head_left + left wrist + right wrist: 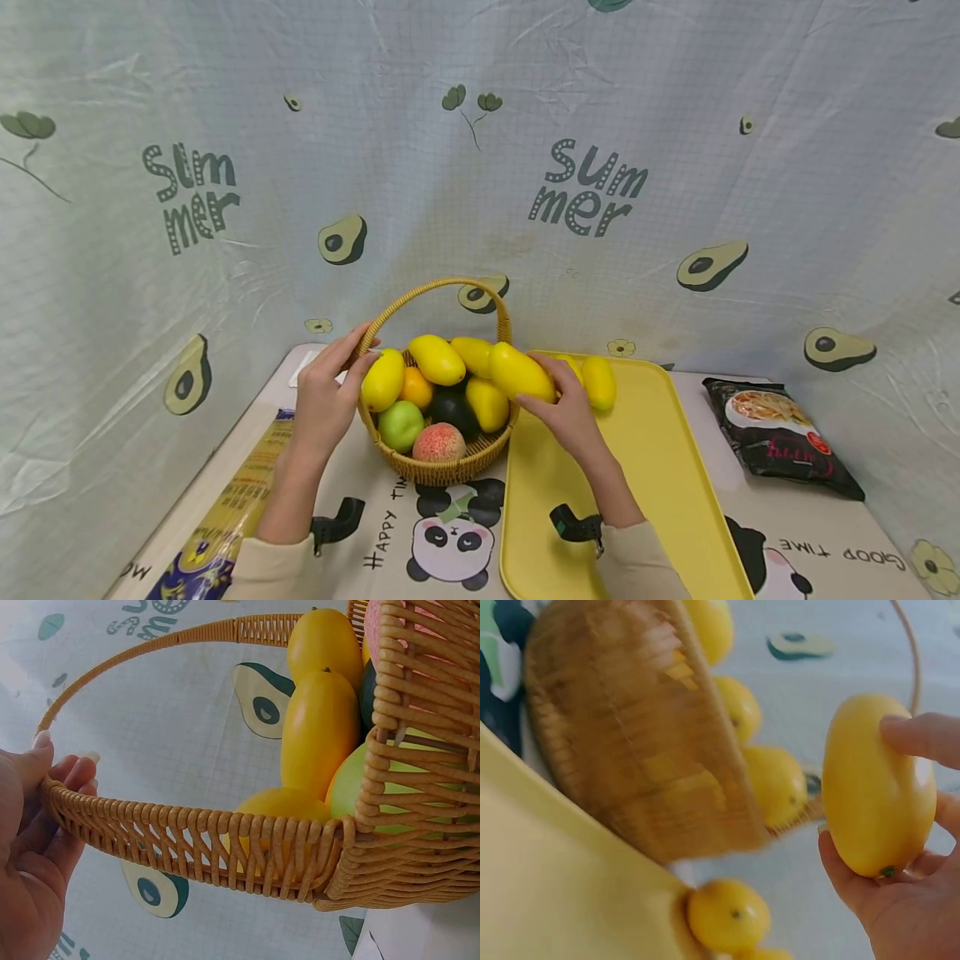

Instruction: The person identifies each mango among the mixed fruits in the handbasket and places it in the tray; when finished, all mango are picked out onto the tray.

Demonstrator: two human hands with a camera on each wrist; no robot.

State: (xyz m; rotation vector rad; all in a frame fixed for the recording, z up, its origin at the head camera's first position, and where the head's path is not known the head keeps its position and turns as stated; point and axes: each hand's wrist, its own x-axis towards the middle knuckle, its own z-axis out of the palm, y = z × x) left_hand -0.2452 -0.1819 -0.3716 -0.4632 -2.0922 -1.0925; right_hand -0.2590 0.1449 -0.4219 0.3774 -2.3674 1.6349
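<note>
A wicker basket [442, 475] holds several yellow mangoes [437, 360], an orange [417, 387], a green apple [401, 426], a peach [439, 443] and a dark avocado-like fruit [453, 412]. My left hand [330, 392] grips the basket's arched handle [187, 825] on its left side, thumb and fingers curled round the wicker. In my right hand [566, 408] is a mango [877, 787], held between thumb and fingers above the basket's right rim. The right wrist view shows the held mango apart from the basket's fruit.
Right of the basket lies a yellow tray [637, 467], with mangoes [598, 383] at its far left corner. A black food packet [783, 437] is at the far right. A long yellow and blue packet [232, 517] lies at the left. A printed curtain [420, 167] hangs behind.
</note>
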